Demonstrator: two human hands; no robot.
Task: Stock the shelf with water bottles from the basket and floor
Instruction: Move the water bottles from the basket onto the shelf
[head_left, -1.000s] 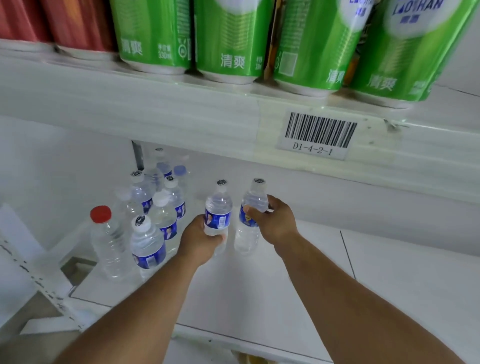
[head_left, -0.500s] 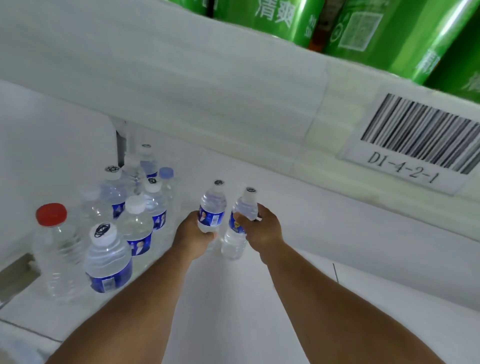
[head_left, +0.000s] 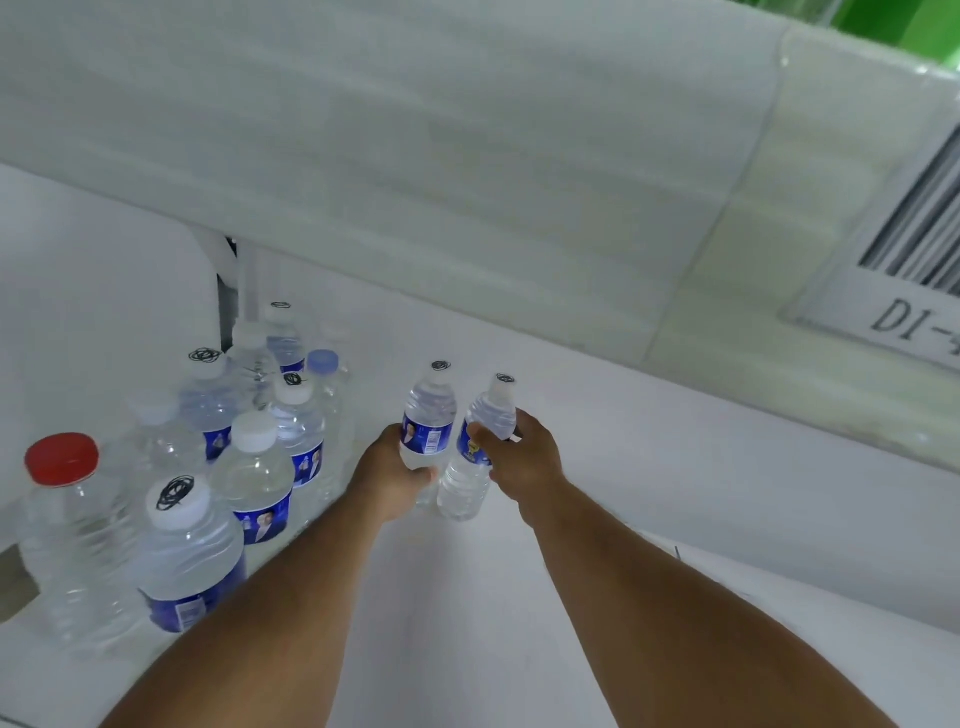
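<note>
My left hand (head_left: 390, 475) grips a small clear water bottle (head_left: 429, 415) with a blue label and white cap, held upright over the white shelf (head_left: 467, 623). Just to its right, my right hand (head_left: 524, 457) grips a second, similar water bottle (head_left: 480, 441) that tilts a little to the right. The two bottles nearly touch. Whether their bases rest on the shelf I cannot tell. A cluster of several stocked water bottles (head_left: 254, 467) stands to the left of my left hand.
A clear bottle with a red cap (head_left: 62, 460) stands at the cluster's front left. The upper shelf's front edge (head_left: 467, 156) hangs low overhead, with a barcode label (head_left: 914, 260) at the right. White shelf surface stretches to the right of my hands.
Both hands have carried their bottles deeper under the upper shelf. My view has dropped and moved closer, so the green cans above have almost left the frame.
</note>
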